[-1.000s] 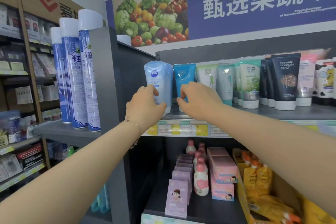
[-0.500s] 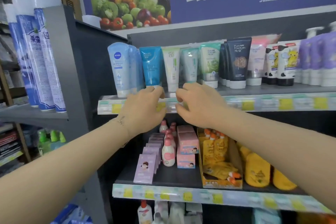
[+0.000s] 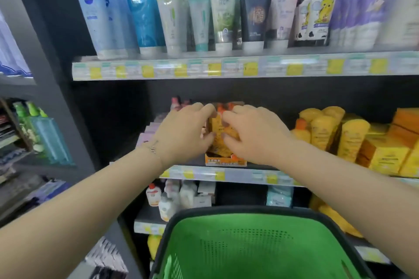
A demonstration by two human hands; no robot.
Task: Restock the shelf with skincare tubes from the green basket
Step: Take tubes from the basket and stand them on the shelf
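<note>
A row of skincare tubes stands on the top shelf (image 3: pixel 226 68), with a pale blue Nivea tube (image 3: pixel 95 18) at the left and a bright blue tube (image 3: pixel 145 20) beside it. The green basket (image 3: pixel 226 244) with a dark rim sits low in front of me, and no tubes show in the part of its inside that I see. My left hand (image 3: pixel 183 129) and my right hand (image 3: pixel 251 133) hang side by side in front of the second shelf. Their fingers are loosely curled and hold nothing.
Right behind my hands an orange display box of pouches (image 3: pixel 223 161) stands on the second shelf. Yellow tubes (image 3: pixel 324 129) and yellow boxes (image 3: pixel 385 156) fill its right side. Small white bottles (image 3: pixel 167 199) sit on the shelf below. Green bottles (image 3: pixel 29 120) stand on the neighbouring shelf at left.
Both hands have left the blue tubes on the top shelf and dropped to the second shelf's level. My view has tilted down, so the green basket now shows.
</note>
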